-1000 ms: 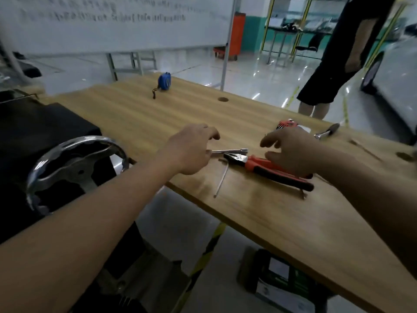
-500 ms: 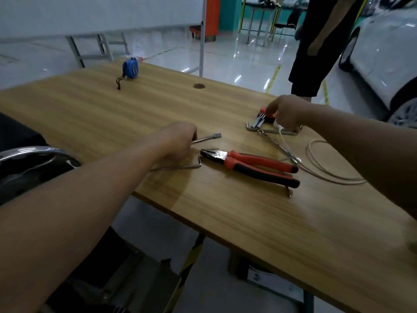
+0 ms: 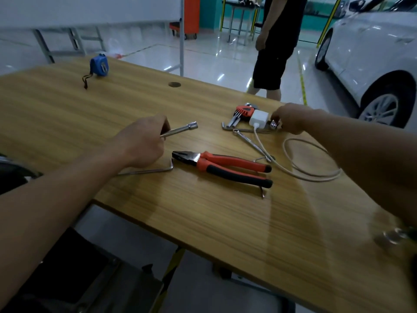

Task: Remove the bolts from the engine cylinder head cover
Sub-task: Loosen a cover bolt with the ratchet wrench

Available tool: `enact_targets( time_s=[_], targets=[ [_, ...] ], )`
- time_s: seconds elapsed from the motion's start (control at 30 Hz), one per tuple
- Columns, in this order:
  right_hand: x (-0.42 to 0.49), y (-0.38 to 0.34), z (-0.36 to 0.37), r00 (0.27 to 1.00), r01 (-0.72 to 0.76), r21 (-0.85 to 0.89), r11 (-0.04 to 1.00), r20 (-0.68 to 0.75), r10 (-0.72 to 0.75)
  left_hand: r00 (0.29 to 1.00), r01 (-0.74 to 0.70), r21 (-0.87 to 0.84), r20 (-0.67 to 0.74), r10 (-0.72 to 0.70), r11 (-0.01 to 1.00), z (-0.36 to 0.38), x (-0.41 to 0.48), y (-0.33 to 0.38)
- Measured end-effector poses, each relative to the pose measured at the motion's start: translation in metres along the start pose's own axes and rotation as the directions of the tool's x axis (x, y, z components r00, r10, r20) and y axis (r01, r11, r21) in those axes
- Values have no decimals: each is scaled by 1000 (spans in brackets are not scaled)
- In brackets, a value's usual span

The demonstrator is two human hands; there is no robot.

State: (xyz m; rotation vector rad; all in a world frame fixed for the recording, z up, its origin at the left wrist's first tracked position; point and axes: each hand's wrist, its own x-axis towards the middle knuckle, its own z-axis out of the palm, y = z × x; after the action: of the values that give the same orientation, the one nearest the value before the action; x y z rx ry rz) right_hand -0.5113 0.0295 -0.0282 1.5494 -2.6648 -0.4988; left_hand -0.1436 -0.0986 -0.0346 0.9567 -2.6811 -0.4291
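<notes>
Two bare forearms reach out over the wooden table. The left hand lies knuckles-up, its fingers wrapped round the shaft of a socket wrench, whose socket end points away to the right, just above the wood. The right hand is stretched farther out, fingers curled and pinching a small shiny metal piece just beside a white charger and a red hex key set. The left forearm crosses the table's near edge, which runs diagonally down to the right. A dark machine part shows at the left edge under that arm; whether it is the cylinder head cover I cannot tell.

Between the hands lie red-and-black pliers, an L-shaped rod touching the left hand, a slim spanner and a looped cable. Bare wood spreads from the pliers to the near edge, and from the left hand to a blue tape measure near the far edge.
</notes>
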Motion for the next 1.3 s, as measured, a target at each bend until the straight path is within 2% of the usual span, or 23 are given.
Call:
enact_targets(
  time_s=[0.1, 0.17, 0.23, 0.27, 0.3, 0.37, 0.43, 0.47, 0.5, 0.57, 0.6, 0.63, 0.73, 0.87, 0.93, 1.0, 1.13, 1.23, 1.3],
  targets=[
    [-11, 16, -7, 996, 82, -25, 996, -16, -82, 997, -44, -45, -62, 42, 998, -8, -8, 1],
    [-21, 23, -20, 988, 130, 16, 991, -89, -128, 992, -46, -107, -121, 33, 993, -20, -22, -1],
    [-27, -1, -39, 969, 184, 199, 963, -198, -144, 980, -46, -183, -197, 9, 982, -41, -44, -8],
    [-32, -26, -57, 963, 233, 354, 906, -216, -163, 975, -43, -255, -222, -15, 966, -54, -59, -12],
    [-39, -57, -80, 957, 279, 523, 805, -222, -187, 971, -38, -349, -235, -48, 936, -67, -75, -17],
    [-68, -113, -121, 945, 328, 790, 518, -268, -188, 963, -18, -515, -239, -124, 857, -90, -117, -28],
    [-112, -164, -163, 931, 326, 909, 259, -261, -257, 951, -6, -648, -240, -197, 762, -109, -165, -42],
    [-139, -192, -179, 895, 321, 928, 189, -233, -379, 941, 0, -713, -237, -241, 701, -116, -191, -48],
    [-163, -223, -190, 828, 336, 927, 165, -208, -520, 927, 9, -743, -245, -284, 669, -124, -217, -52],
    [-202, -287, -205, 613, 444, 886, 134, -192, -766, 891, 39, -717, -290, -349, 696, -140, -268, -60],
    [-218, -320, -211, 501, 499, 862, 93, -199, -842, 865, 59, -691, -325, -383, 720, -150, -292, -64],
    [-234, -350, -217, 414, 525, 850, 41, -212, -885, 836, 83, -661, -361, -413, 746, -160, -317, -67],
    [-278, -422, -243, 254, 463, 884, -64, -202, -946, 734, 174, -564, -472, -487, 808, -190, -389, -74],
    [-327, -490, -275, 17, 437, 888, -143, -167, -986, 583, 335, -499, -556, -592, 799, -220, -472, -76],
    [-352, -517, -284, -55, 476, 866, -156, -147, -988, 528, 381, -482, -587, -614, 789, -230, -503, -75],
    [-374, -540, -291, -96, 510, 845, -162, -131, -987, 490, 395, -469, -620, -613, 790, -237, -525, -73],
    [-401, -566, -299, -161, 577, 789, -212, -144, -976, 460, 341, -545, -614, -641, 766, -244, -553, -75],
    [-408, -567, -309, -192, 695, 658, -290, -219, -957, 507, 319, -611, -537, -675, 725, -252, -563, -76],
    [-411, -563, -317, -221, 745, 571, -344, -276, -935, 551, 274, -712, -435, -712, 646, -255, -565, -76]
  ],
)
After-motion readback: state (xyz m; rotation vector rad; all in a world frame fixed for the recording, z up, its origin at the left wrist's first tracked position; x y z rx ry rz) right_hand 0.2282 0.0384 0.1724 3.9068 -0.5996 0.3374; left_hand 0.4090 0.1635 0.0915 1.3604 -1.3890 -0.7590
